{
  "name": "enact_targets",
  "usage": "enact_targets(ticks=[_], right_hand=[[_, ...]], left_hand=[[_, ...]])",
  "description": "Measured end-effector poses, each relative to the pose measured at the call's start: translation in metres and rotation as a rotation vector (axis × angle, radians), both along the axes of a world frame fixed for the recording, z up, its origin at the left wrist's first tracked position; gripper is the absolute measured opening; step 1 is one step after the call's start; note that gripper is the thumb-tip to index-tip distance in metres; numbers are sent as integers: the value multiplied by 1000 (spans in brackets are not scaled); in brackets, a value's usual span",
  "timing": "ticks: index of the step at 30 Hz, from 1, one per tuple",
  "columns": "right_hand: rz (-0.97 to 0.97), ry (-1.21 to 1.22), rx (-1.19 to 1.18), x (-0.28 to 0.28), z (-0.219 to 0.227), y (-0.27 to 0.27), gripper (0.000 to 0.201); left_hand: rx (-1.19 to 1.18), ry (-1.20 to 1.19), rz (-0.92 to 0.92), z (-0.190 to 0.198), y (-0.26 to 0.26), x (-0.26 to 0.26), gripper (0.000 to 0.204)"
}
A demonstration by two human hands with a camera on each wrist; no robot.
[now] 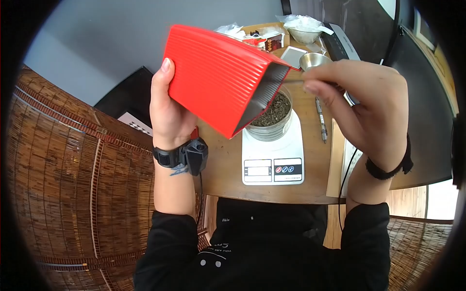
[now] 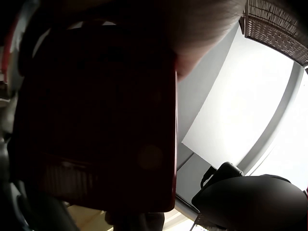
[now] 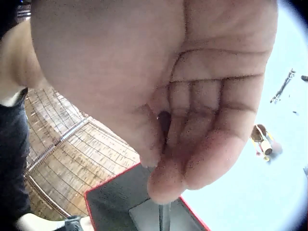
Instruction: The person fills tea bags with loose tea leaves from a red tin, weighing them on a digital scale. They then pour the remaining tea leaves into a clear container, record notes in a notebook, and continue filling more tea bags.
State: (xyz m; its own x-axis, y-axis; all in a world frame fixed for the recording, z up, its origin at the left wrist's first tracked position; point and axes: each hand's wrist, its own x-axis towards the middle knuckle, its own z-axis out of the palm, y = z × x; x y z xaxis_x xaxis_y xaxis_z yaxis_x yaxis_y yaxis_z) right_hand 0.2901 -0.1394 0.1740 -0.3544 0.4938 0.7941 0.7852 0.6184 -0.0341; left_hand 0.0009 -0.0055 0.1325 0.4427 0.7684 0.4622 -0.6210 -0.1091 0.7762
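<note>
My left hand point(image 1: 167, 109) holds up a red ribbed box point(image 1: 213, 72), thumb on its near face. Its open end, silvery inside, tilts down to the right over a clear round container point(image 1: 272, 133) of dark dried leaves point(image 1: 277, 109). Under that container is a white kitchen scale point(image 1: 247, 151). From the right, my right hand point(image 1: 374, 97) pinches a thin metal handle point(image 3: 165, 219) that reaches into the box's mouth; its far end is hidden inside. In the left wrist view the box point(image 2: 96, 120) shows as a dark shape filling much of the picture.
A small steel bowl point(image 1: 313, 59) stands just behind my right fingers. A pen point(image 1: 322, 121) lies right of the scale. At the table's back are a white tablet-like device point(image 1: 293, 56), a cardboard box point(image 1: 264, 30) and a plastic-covered bowl point(image 1: 305, 35). A black cable point(image 1: 350, 167) crosses the front edge.
</note>
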Motion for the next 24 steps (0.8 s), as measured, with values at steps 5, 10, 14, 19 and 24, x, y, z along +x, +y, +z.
enact_targets(ticks=[5,10,14,19,24], right_hand=[[-59,45,129,1,4,-6,10],[-24,78,-99,12,8,-22,10],[-21,125,-142,21,3,-28,9],[-92,63,-238,28,5,-35,9],[-123,35,-237,29,5,-37,9]], left_hand=[[8,19,69,3,1,1,54],[74,179,277,0,-4,3,60],[543,457,507,-24,10,1,73],[777,421,494,-35,10,6,87],[815,396,450,-37,9,10,92]])
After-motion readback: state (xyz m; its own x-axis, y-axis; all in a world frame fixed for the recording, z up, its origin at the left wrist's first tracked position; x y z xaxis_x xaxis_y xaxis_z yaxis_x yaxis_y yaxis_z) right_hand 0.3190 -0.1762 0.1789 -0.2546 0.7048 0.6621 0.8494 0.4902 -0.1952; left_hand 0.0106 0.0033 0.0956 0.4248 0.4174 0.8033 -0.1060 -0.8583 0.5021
